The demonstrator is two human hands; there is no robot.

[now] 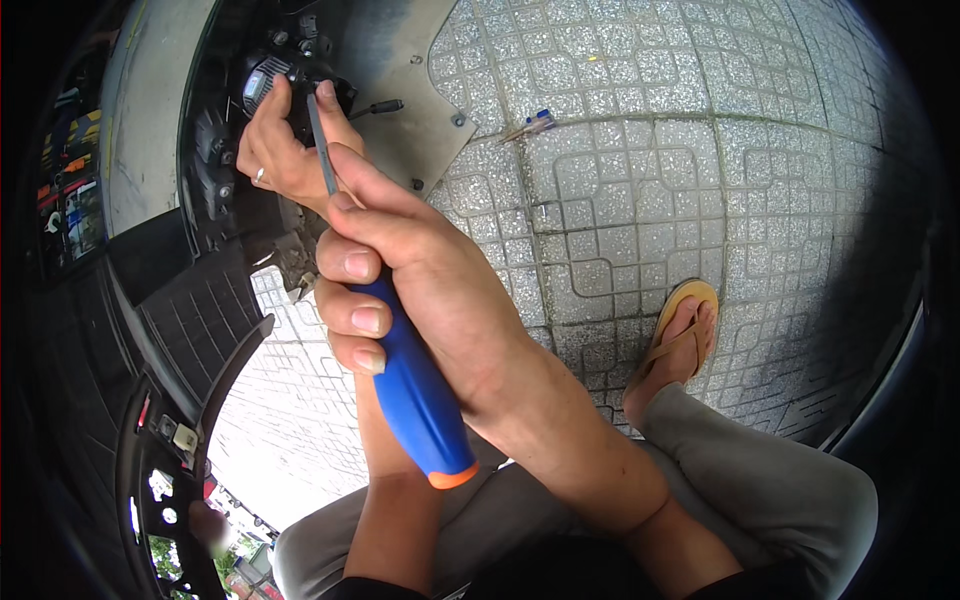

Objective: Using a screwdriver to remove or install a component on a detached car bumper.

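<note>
My right hand (410,260) wraps around the blue handle of a file (415,390), which has an orange end cap. Its flat grey metal blade points up and away, with my thumb and index finger lying along its base. The blade's tip reaches between the fingers of my left hand (285,150). That hand wears a ring and is curled against a black part with silver fins (258,88), thumb and index finger on either side of the tip. What lies right under the tip is hidden.
A grey metal plate (395,50) with bolts borders the black part, and a short black cable end (385,106) sticks out over it. Small blue-handled tools (535,123) lie on the patterned paving (620,200). My sandalled foot (680,335) is at right, black panels (80,360) at left.
</note>
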